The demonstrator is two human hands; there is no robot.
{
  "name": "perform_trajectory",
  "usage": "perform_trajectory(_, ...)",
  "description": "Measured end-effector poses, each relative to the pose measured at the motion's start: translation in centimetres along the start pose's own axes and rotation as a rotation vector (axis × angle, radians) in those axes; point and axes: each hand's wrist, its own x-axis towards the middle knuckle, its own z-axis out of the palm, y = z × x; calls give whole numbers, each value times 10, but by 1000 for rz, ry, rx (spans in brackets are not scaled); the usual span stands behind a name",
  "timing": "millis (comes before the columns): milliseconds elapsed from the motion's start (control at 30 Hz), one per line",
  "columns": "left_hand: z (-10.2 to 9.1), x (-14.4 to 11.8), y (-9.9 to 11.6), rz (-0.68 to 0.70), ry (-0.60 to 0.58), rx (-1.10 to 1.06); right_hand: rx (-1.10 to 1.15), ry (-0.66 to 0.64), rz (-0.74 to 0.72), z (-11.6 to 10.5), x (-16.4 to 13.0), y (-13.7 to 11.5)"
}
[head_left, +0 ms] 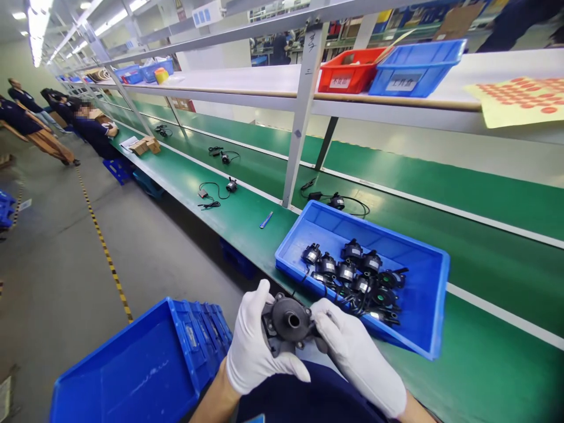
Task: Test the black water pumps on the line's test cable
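Observation:
A black round water pump [288, 320] with a short pipe at its centre is held up in front of me, close to the bench edge. My left hand [255, 343], in a white glove, is wrapped round its left side with the thumb below. On the other side my right hand [346, 341], also gloved, pinches a part at the pump's right edge; its fingertips are partly hidden. Just beyond my hands stands a blue tray [425, 299] holding several similar black pumps [346, 270] with cables and white labels.
Stacked blue crates [132, 364] stand at lower left. On the green bench [247, 217] lie a blue pen-like tool [266, 220] and pumps with cables [231, 185]. A red bin [348, 73] and blue bin [416, 70] sit on the shelf. People are far left.

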Motion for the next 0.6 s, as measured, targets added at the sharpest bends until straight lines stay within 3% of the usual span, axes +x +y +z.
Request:
perform_trajectory(67, 0, 3, 5, -23, -14, -162, 132, -26, 69, -2, 7, 0)
perform_trajectory(167, -6, 7, 17, -221, -6, -463, 394, -57, 245, -2, 19, -1)
perform_trajectory(267, -13, 7, 28, -403, -4, -525, 511, -39, 337, 1, 28, -3)
perform_trajectory(433, -14, 6, 28, -405, -68, -414, 217, 4, 197, 16, 23, -28)
perform_trajectory(533, -8, 8, 11, -524, -95, -711, 106, -36, 54, 23, 12, -49)
perform_trajectory(600, -4, 8, -2, -612, -126, -945, 74, -43, 38, 27, 6, -55)
